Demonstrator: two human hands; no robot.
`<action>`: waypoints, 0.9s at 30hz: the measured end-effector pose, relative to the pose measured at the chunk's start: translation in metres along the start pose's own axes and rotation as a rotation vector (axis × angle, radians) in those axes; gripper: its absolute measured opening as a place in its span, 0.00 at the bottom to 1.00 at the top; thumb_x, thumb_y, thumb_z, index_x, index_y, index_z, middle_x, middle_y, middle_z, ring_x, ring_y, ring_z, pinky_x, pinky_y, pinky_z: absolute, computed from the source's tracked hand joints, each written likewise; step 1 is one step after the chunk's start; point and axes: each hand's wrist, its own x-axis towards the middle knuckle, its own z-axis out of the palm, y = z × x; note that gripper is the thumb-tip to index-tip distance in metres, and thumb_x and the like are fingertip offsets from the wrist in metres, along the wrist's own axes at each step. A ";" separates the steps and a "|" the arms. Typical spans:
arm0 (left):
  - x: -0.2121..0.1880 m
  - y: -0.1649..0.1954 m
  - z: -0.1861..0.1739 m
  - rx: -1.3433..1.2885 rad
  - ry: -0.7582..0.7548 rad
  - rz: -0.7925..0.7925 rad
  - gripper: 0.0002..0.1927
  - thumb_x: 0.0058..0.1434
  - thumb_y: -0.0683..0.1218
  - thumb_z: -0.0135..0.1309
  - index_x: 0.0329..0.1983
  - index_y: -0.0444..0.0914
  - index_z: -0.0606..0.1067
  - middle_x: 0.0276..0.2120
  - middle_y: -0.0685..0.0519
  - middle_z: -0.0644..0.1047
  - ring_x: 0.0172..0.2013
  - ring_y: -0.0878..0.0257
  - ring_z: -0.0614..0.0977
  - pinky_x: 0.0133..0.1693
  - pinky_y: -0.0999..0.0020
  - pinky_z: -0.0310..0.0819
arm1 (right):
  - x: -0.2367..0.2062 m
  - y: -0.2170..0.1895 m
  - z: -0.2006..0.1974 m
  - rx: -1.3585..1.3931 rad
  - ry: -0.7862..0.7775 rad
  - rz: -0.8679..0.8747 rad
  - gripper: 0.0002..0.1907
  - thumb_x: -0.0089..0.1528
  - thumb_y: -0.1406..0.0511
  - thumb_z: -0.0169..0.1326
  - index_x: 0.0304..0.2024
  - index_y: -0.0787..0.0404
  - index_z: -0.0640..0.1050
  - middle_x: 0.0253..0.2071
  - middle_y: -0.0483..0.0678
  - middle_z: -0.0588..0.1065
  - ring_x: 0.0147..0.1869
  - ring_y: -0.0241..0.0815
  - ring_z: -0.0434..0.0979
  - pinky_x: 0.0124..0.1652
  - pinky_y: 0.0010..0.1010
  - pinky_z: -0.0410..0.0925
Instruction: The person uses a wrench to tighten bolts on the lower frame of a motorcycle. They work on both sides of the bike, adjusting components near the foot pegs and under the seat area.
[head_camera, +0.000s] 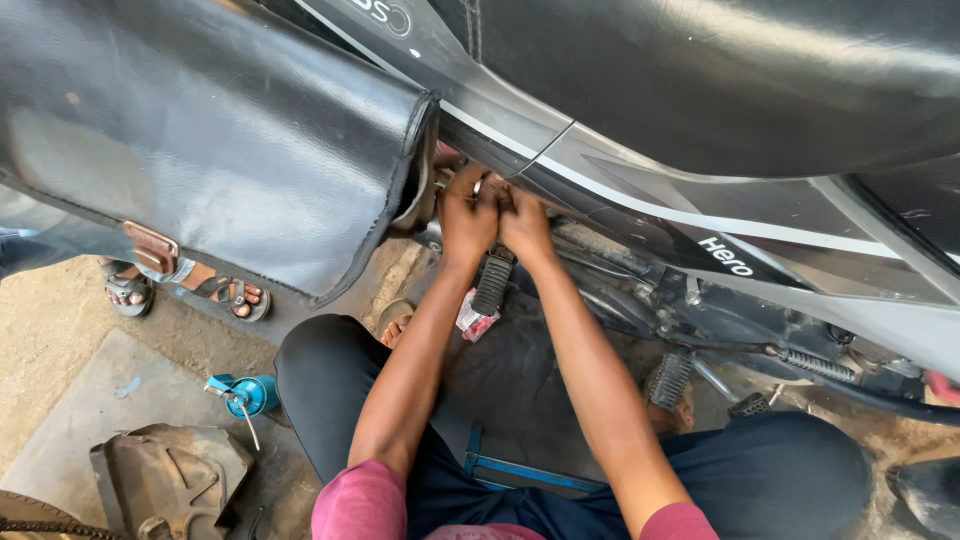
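Both hands (497, 212) press together under the motorcycle's side panel (640, 190), their grasp hidden.

both hands, left hand (466, 215) and right hand (522, 222), reach under the motorcycle side panel (600, 170).

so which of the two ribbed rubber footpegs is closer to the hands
The footpeg hanging just below the left hand and right hand, near the pink scrap. The other footpeg sits lower right, beside the right forearm.
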 end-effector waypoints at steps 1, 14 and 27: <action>0.001 -0.001 0.000 0.068 -0.006 0.040 0.10 0.66 0.43 0.55 0.48 0.35 0.78 0.42 0.41 0.82 0.43 0.45 0.85 0.45 0.56 0.77 | 0.002 0.001 -0.001 -0.051 -0.013 -0.047 0.16 0.66 0.67 0.47 0.54 0.64 0.77 0.51 0.62 0.78 0.57 0.58 0.79 0.54 0.43 0.68; -0.151 -0.067 -0.016 0.213 0.086 -0.842 0.09 0.68 0.44 0.48 0.43 0.34 0.74 0.31 0.35 0.82 0.33 0.43 0.86 0.40 0.54 0.76 | -0.002 -0.067 -0.025 -0.302 -0.193 -0.115 0.09 0.66 0.68 0.53 0.44 0.57 0.83 0.42 0.56 0.80 0.49 0.55 0.81 0.49 0.43 0.71; -0.124 -0.031 -0.077 -0.116 0.147 -0.459 0.25 0.55 0.26 0.42 0.56 0.28 0.74 0.50 0.39 0.74 0.47 0.52 0.84 0.47 0.63 0.80 | -0.168 -0.034 -0.087 -0.147 -1.020 0.270 0.06 0.61 0.72 0.55 0.35 0.62 0.82 0.33 0.51 0.83 0.40 0.43 0.84 0.42 0.37 0.73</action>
